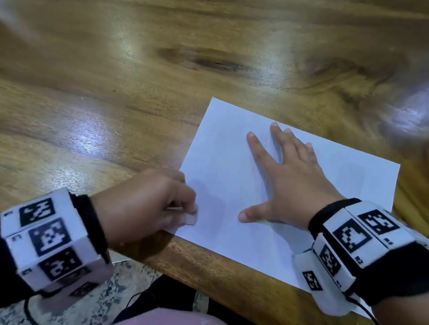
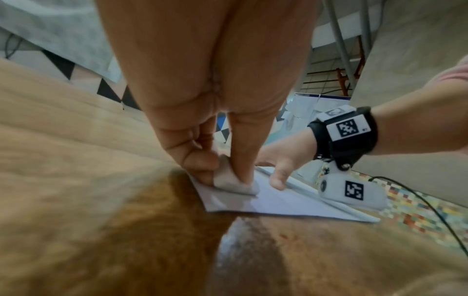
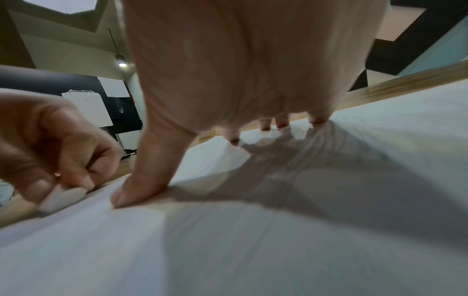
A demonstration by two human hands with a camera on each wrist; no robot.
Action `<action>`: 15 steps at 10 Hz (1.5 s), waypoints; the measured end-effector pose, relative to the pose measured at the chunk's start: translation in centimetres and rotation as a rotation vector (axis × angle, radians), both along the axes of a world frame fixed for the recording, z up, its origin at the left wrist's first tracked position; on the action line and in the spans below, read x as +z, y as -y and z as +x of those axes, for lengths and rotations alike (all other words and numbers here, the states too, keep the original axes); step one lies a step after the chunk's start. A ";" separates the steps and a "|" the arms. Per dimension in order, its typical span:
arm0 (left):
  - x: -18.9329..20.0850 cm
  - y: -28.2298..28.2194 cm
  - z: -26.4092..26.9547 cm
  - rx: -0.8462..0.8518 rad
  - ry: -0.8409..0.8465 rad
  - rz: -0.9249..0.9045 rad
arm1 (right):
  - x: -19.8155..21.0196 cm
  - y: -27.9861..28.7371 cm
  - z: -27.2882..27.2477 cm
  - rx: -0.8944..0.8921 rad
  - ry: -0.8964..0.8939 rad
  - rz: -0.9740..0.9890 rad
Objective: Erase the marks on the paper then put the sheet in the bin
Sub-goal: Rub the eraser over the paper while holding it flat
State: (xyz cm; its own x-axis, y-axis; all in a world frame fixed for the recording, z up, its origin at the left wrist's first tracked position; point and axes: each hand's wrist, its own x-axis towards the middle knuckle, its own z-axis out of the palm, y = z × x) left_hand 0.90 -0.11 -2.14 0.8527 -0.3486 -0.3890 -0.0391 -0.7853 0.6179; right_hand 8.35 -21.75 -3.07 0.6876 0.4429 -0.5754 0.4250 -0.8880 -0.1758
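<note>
Head view overhead, wrist views low, sharing paper [image 1: 234,170]

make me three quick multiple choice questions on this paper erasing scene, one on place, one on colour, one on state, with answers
1. Where on the sheet of paper does the eraser sit?
A. far right corner
B. near left edge
C. the middle

2. What colour is the eraser?
A. white
B. pink
C. black

3. How does the right hand lie?
A. curled in a fist
B. pinching the sheet's corner
C. flat, fingers spread on the sheet

Answers:
1 B: the left hand pinches it at the sheet's near left edge.
2 A: it looks white or off-white in the head view and the left wrist view.
3 C: its palm and spread fingers press the sheet onto the wooden table.
</note>
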 end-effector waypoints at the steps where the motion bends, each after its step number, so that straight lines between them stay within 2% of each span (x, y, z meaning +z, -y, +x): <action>1: 0.3 0.6 1.5 0.010 0.056 0.019 | 0.0 -0.1 0.0 0.003 -0.001 -0.004; 2: 0.3 2.1 3.9 0.065 0.182 0.067 | 0.1 -0.1 -0.1 -0.003 -0.003 0.001; 3: -0.1 2.0 3.2 0.048 0.173 0.088 | 0.1 -0.1 0.0 -0.005 -0.003 -0.005; 4: -0.3 1.1 1.1 -0.045 0.078 0.036 | 0.1 -0.1 0.0 -0.006 -0.004 -0.008; 5: -0.1 0.8 1.2 -0.064 -0.004 0.059 | 0.4 -0.3 0.1 -0.015 0.016 -0.021; 7: 1.7 0.9 5.3 -0.100 -0.242 0.124 | 0.9 -2.4 1.5 -0.012 0.173 -0.128; 8: 2.2 1.1 9.5 0.136 -0.051 0.061 | 0.9 -2.9 1.9 -0.014 0.165 -0.170; 9: 1.9 2.2 12.5 0.272 0.150 0.066 | 1.0 -3.1 2.0 -0.005 0.160 -0.191; 10: 1.2 3.2 12.9 0.244 0.194 0.127 | 0.9 -3.0 2.0 0.002 0.168 -0.204; 11: 1.0 2.7 11.6 0.188 0.157 0.168 | 0.8 -2.9 2.0 0.003 0.177 -0.202; 12: 1.3 1.8 9.9 0.062 -0.014 0.209 | 0.6 -2.9 1.9 0.001 0.175 -0.185; 13: 1.8 2.0 10.8 0.101 0.008 0.192 | 0.5 -2.9 1.9 0.004 0.178 -0.178; 14: 2.0 3.0 12.9 0.161 0.166 0.211 | 0.4 -2.9 2.0 0.003 0.172 -0.184; 15: 1.6 3.1 12.3 0.172 0.115 0.197 | 0.3 -2.9 1.9 -0.002 0.175 -0.176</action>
State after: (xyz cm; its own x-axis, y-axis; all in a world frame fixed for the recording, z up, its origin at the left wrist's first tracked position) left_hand 13.18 -3.20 -0.58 0.9353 -0.1222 -0.3321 0.0441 -0.8908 0.4523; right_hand 10.29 -18.83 -2.74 0.7841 0.3451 -0.5158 0.4338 -0.8991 0.0580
